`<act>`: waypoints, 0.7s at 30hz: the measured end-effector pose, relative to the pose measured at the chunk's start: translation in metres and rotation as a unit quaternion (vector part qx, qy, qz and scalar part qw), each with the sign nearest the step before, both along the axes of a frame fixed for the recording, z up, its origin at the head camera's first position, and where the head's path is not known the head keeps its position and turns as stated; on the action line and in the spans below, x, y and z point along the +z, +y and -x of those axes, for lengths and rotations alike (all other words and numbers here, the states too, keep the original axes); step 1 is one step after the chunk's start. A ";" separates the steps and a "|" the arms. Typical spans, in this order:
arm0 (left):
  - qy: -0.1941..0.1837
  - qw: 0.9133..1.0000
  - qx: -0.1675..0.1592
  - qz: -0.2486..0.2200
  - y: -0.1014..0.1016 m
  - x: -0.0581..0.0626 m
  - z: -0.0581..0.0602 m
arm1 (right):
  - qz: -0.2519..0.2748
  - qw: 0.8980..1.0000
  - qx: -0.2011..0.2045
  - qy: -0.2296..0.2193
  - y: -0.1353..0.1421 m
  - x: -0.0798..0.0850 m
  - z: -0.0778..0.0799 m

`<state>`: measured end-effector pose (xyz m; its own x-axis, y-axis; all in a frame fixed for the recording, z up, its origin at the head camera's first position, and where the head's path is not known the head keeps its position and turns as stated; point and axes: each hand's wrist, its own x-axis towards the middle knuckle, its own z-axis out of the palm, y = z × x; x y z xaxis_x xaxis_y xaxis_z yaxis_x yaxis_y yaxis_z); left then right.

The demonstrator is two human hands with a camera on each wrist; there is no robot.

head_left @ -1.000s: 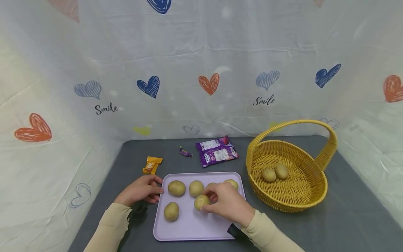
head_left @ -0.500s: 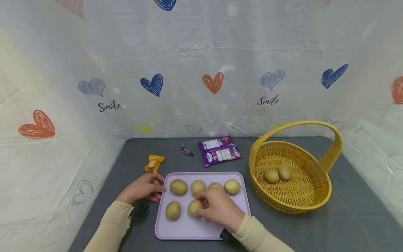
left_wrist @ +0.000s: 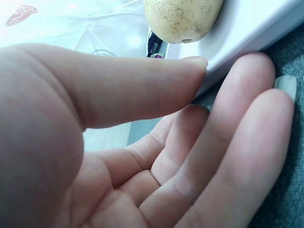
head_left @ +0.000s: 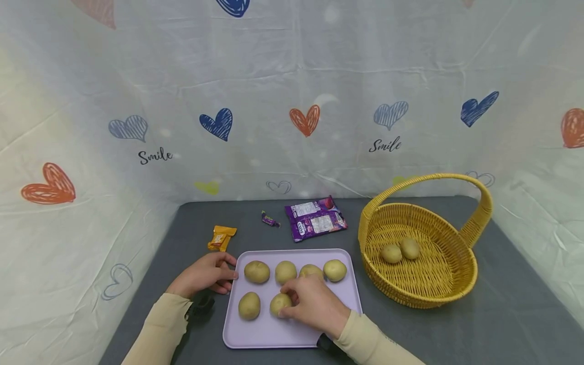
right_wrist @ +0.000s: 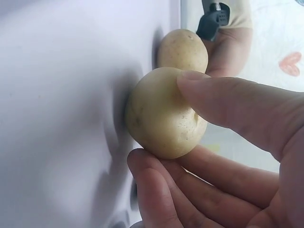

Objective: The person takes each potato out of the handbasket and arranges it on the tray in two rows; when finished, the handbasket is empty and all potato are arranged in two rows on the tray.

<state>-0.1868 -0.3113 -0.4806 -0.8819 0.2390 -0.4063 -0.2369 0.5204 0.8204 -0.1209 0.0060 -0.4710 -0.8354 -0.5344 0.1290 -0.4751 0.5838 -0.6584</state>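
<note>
My right hand (head_left: 317, 304) pinches a potato (head_left: 280, 304) between thumb and fingers, low over the lilac tray (head_left: 274, 334). In the right wrist view, the thumb lies on one side of this potato (right_wrist: 164, 114) and the fingertips on the other. Beside it on the tray lies another potato (head_left: 249, 305). A row of several potatoes (head_left: 285, 272) runs along the tray's far side, one partly covered by my right hand. At the tray's left edge, my left hand (head_left: 204, 274) touches the rim with thumb and fingertips, fingers loosely bent, as the left wrist view shows.
Right of the tray stands a yellow wicker basket (head_left: 417, 294) with a tall handle and two potatoes (head_left: 400, 250) inside. Behind the tray lie an orange packet (head_left: 222, 238), a small purple wrapped candy (head_left: 270, 219) and a purple bag (head_left: 316, 219). A white printed cloth hangs behind.
My right hand has moved left across the tray with the potato and lowered it beside the front-left one, uncovering potatoes at the far right. My left hand stays at the tray's edge.
</note>
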 end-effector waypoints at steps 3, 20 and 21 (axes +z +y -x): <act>0.001 1.000 0.000 0.001 0.000 0.000 -0.001 | 0.000 1.000 0.000 0.000 0.000 0.000 0.000; 0.005 1.000 0.003 0.006 -0.001 -0.003 0.002 | -0.009 1.000 0.007 -0.005 0.001 0.002 0.001; 0.005 1.000 0.004 0.006 -0.001 -0.003 0.002 | -0.009 1.000 0.007 -0.007 0.001 0.002 0.001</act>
